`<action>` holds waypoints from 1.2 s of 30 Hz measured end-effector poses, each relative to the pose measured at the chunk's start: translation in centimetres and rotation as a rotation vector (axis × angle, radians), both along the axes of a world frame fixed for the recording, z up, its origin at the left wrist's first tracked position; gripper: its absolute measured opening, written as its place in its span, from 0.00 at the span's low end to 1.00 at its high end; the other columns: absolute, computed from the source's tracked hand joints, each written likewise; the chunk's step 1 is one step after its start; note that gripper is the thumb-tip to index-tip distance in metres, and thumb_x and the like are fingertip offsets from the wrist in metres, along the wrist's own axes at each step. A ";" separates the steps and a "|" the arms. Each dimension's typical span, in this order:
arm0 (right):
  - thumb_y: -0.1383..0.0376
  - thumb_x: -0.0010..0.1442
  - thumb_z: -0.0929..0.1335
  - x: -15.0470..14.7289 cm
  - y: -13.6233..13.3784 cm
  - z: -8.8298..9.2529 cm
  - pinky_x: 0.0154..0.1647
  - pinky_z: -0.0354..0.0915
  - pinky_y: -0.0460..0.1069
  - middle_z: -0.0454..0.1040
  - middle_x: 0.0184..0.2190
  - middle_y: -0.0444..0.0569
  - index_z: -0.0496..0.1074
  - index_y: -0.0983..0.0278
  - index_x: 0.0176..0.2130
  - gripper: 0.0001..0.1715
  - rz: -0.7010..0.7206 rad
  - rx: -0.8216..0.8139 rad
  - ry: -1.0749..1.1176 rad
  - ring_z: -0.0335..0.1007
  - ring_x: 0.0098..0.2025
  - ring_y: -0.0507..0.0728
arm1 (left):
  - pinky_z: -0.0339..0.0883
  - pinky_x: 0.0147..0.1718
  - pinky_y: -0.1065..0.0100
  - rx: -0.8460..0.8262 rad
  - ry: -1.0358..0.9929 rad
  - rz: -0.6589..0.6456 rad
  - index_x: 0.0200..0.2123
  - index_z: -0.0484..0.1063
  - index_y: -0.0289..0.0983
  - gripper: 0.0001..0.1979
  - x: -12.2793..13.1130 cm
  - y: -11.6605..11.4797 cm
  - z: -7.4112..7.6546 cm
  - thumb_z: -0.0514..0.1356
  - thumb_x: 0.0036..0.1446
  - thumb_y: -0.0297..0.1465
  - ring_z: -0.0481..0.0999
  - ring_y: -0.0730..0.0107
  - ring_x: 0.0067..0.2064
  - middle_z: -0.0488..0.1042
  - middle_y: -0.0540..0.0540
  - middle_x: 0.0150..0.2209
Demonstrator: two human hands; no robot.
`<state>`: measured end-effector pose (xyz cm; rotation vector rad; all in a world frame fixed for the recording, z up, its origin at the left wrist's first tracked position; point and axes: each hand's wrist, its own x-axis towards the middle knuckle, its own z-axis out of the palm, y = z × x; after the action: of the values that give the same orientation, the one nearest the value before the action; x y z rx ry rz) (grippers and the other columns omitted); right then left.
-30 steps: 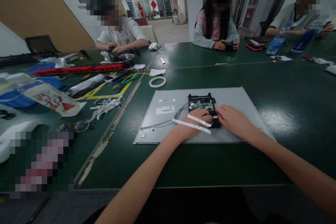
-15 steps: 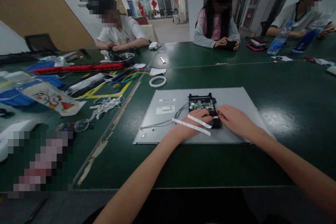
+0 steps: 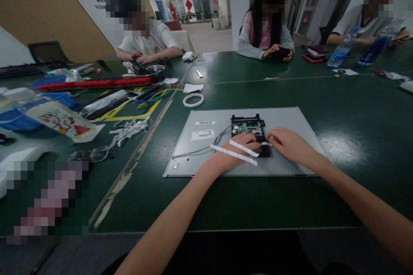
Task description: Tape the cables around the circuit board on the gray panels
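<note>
A grey metal panel lies flat on the green table. A black module with a green circuit board sits on it, with grey wires running off to the left. My left hand rests on the module's near edge, fingers curled, with two white tape strips stuck across its back. My right hand is just to the right, fingertips pinching a white tape piece at the module's right side.
A white tape roll lies beyond the panel. Left of it are coloured cables, white strips, glasses and a red bar. Three people sit across the table. Bottles and phones stand far right.
My hands have stayed on the module, with the right one shifting slightly left and away. The person opposite has lifted a phone.
</note>
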<state>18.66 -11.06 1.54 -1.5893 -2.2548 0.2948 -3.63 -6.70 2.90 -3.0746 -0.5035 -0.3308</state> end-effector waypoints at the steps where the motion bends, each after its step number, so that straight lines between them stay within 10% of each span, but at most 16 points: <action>1: 0.69 0.60 0.60 0.0 0.0 0.0 0.36 0.57 0.49 0.68 0.34 0.48 0.68 0.63 0.37 0.08 -0.003 -0.001 -0.004 0.64 0.35 0.54 | 0.63 0.44 0.67 0.001 0.003 -0.003 0.47 0.68 0.38 0.12 -0.1 0.1 0.0 0.51 0.62 0.29 0.69 0.69 0.45 0.69 0.44 0.44; 21: 0.66 0.60 0.61 -1.4 -0.5 -0.7 0.34 0.56 0.51 0.66 0.35 0.55 0.66 0.66 0.39 0.08 -0.137 0.253 -0.345 0.59 0.39 0.60 | 0.62 0.43 0.63 0.093 0.070 0.040 0.46 0.68 0.35 0.15 0.4 -1.2 0.0 0.45 0.65 0.33 0.70 0.66 0.44 0.69 0.42 0.46; 36: 0.70 0.59 0.61 -1.0 -0.9 -0.6 0.32 0.56 0.52 0.65 0.36 0.56 0.66 0.67 0.39 0.08 -0.155 0.252 -0.473 0.59 0.39 0.62 | 0.48 0.60 0.60 -0.083 0.103 0.113 0.62 0.49 0.36 0.28 -1.8 -3.0 -0.9 0.44 0.64 0.43 0.53 0.64 0.63 0.52 0.41 0.64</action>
<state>17.61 -12.00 0.96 -1.8213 -2.3527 -0.4353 -5.40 -9.74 1.95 -3.1042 -0.7000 -0.1523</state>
